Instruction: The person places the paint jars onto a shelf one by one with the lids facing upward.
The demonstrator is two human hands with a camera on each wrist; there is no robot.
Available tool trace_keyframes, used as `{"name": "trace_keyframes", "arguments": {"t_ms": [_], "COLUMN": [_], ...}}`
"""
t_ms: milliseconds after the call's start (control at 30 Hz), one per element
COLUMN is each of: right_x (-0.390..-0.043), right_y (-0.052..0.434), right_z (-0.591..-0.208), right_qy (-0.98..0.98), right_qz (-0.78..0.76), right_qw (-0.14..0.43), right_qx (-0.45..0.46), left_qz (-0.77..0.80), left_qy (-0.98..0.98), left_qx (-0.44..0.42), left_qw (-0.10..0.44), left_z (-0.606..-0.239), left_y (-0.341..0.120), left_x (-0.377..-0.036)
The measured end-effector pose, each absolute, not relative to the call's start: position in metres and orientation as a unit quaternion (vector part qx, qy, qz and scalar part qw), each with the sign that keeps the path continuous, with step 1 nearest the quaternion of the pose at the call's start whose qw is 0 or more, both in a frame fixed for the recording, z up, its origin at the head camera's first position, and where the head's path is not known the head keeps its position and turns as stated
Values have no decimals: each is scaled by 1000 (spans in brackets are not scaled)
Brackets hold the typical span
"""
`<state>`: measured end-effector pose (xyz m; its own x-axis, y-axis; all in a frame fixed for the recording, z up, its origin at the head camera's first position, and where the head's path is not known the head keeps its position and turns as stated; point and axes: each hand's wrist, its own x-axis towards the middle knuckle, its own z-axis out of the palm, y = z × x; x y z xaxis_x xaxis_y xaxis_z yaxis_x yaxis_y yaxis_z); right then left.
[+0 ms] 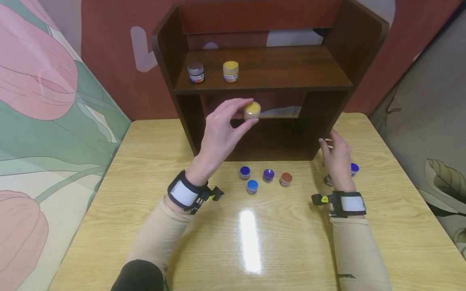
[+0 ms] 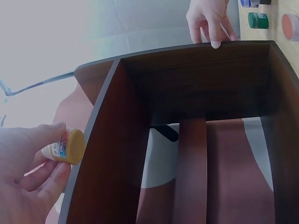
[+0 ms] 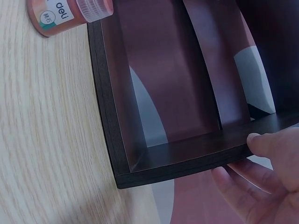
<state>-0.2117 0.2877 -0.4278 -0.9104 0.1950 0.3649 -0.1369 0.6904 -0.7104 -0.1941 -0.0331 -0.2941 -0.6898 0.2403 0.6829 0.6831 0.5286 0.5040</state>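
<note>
Yellow-lidded paint jar (image 1: 252, 110) is being pinched between thumb and fingertips of the left hand (image 1: 222, 131), raised off the table in front of the dark wooden shelf unit (image 1: 262, 85), just below its upper board. Jar looks small and round, clear body with a printed label, yellow cap facing the camera. Right hand (image 1: 336, 155) is resting against the shelf's right side wall, fingers straight and pressing the edge, holding nothing. Judging the step: the carry toward the upper board, where a grey-lidded jar (image 1: 195, 72) and another yellow jar (image 1: 230, 71) are already standing side by side. Next move probably calls for lifting a bit higher, clearing the board's front edge, and setting it upright beside that yellow one. Further out on the light wood table (image 1: 145, 161) are sitting two blue jars (image 1: 245, 172), a purple jar (image 1: 268, 175) and a reddish-brown jar (image 1: 286, 179), well apart from the held one; more jars are partly hidden behind the right hand.
</note>
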Motion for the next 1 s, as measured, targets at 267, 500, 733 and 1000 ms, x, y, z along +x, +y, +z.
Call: {"name": "trace_keyframes", "arguments": {"t_ms": [267, 500, 733, 1000], "right_x": [-212, -211, -211, -212], "right_y": [288, 288, 289, 290], "right_z": [-428, -427, -429, -433], "right_qy": [-893, -894, -894, -894], "right_qz": [395, 395, 394, 393], "right_qw": [217, 213, 212, 216], "right_qx": [-11, -13, -14, -12], "left_qz": [-395, -394, -399, -395], "left_qy": [-824, -823, -816, -817], "left_qx": [-285, -282, -286, -283], "left_qw": [291, 298, 305, 312], "left_z": [-283, -276, -271, -269], "left_y": [-25, -19, -13, -9], "left_x": [-200, -205, -212, -217]}}
